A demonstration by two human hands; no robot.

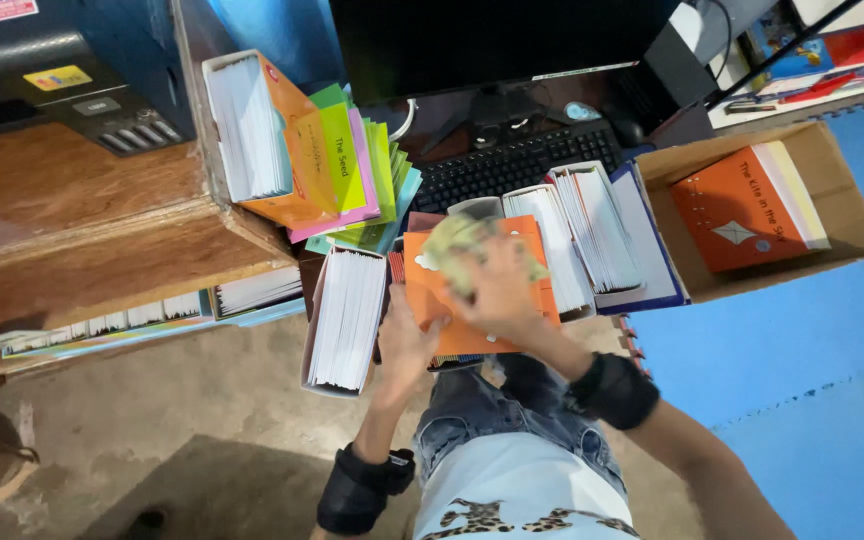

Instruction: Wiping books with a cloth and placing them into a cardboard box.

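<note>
My left hand [404, 340] grips the lower left edge of an orange book [432, 285] held in front of me. On the book's cover, my right hand [500, 290] presses a crumpled pale green cloth [462, 245]. Both wrists wear black bands. Stacks of thin white-paged books stand around the orange one: one stack [344, 318] to the left, others [582, 240] to the right.
A cardboard box [847, 215] at right holds orange books. Coloured books [337, 165] lean against a wooden desk [82, 230] with a black printer [72, 70]. A black keyboard [517, 160] and monitor [492, 40] sit behind. Blue floor mat at right.
</note>
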